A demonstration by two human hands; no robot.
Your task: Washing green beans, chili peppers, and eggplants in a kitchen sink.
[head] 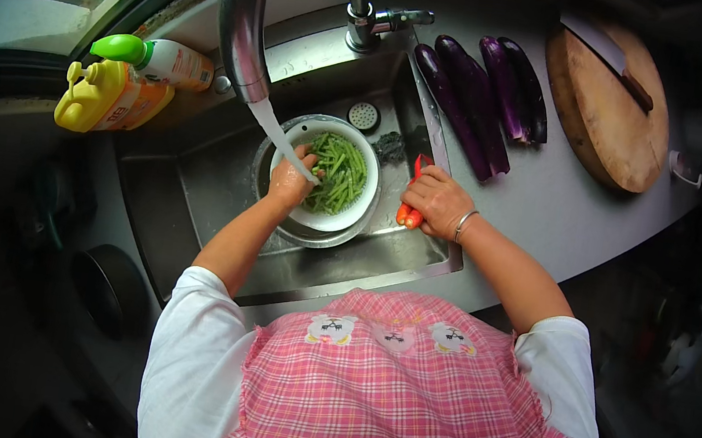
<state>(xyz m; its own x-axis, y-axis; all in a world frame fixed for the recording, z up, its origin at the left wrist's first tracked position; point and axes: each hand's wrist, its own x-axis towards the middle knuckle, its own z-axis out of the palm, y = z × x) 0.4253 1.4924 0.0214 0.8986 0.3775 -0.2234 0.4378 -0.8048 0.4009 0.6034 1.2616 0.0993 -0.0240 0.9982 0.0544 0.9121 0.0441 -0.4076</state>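
Note:
Water runs from the faucet [247, 26] onto my left hand [293, 178], which is at the left side of a white colander [366, 201] with cut green beans [340, 174] in it. The fingers of that hand reach among the beans; whether they grip any is unclear. The colander sits in a round metal basin [341, 241] inside the steel sink [202, 186]. Over the sink's right edge, my right hand [436, 200] is closed around red chili peppers [410, 217], whose ends stick out on both sides of the fingers.
Several purple eggplants [466, 101] lie on the counter [514, 194] right of the sink. Beyond them, a cleaver [602, 53] rests on a round wooden chopping board [610, 120]. A yellow pump bottle [97, 99] and a green-capped white bottle [175, 63] are at the left, near the window. A drain strainer [363, 116] shows behind the colander.

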